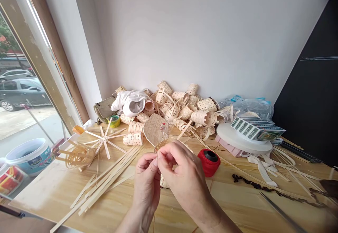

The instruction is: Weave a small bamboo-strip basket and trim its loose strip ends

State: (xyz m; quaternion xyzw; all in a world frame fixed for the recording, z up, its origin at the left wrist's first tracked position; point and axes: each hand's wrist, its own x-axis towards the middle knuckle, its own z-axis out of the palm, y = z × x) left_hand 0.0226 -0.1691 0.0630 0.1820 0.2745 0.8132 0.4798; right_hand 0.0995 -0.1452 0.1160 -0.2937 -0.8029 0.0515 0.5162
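Note:
My left hand (pixel 146 180) is closed in a pinch at the near left edge of a small woven basket (pixel 164 143). Beside it, my right hand (pixel 182 171) is also pinched, its fingertips touching the left ones and covering much of the basket. What the fingertips grip is too small to make out. The basket's woven side shows a little below and between the hands. Just behind stands a round-topped woven piece (pixel 155 129) with a small red mark. A red spool of thread (pixel 208 162) rests to the right of my right hand.
Many woven baskets (pixel 206 117) pile against the wall. Flat strips (pixel 113 178) and a star of strips (pixel 104 139) lie left. At the right are boxes (pixel 257 129) on a white disc (pixel 224 134), a dark chain (pixel 277 190) and a pointed metal tool (pixel 281 212).

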